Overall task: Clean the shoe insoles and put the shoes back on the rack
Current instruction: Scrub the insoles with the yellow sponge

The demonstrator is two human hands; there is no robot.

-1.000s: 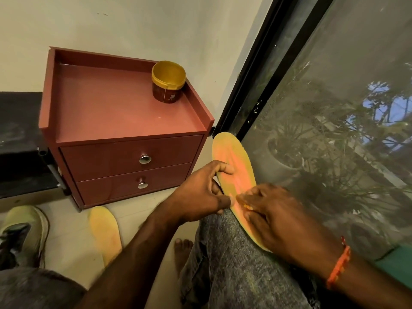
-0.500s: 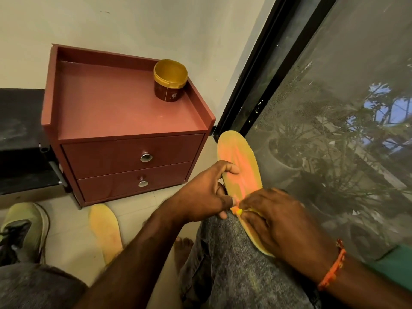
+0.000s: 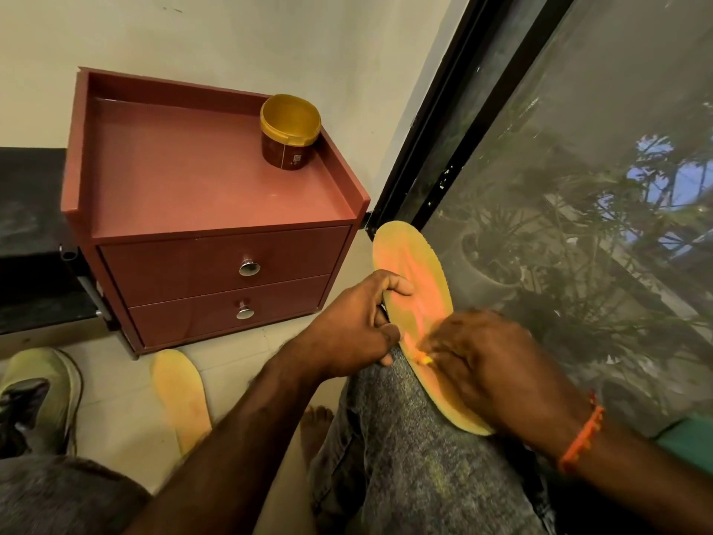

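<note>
A yellow-orange insole [image 3: 414, 272] lies along my right knee, its toe end pointing away toward the window frame. My left hand [image 3: 355, 330] grips its left edge, thumb on top. My right hand [image 3: 490, 361] covers the insole's middle and heel, fingers curled around a small yellow-orange item [image 3: 422, 357] pressed against the surface; most of that item is hidden. A second yellow insole [image 3: 181, 399] lies flat on the floor tiles. A light green shoe [image 3: 42, 395] sits on the floor at the far left.
A red-brown two-drawer cabinet [image 3: 216, 264] stands against the wall, with a gold-lidded jar [image 3: 289, 131] on top. A large dark-framed window [image 3: 578, 187] runs along the right. My jeans-clad leg [image 3: 405, 457] and a bare foot [image 3: 316, 418] fill the lower middle.
My right hand has made small shifts back and forth over the insole's middle with the small item. My left hand keeps the same grip on the edge.
</note>
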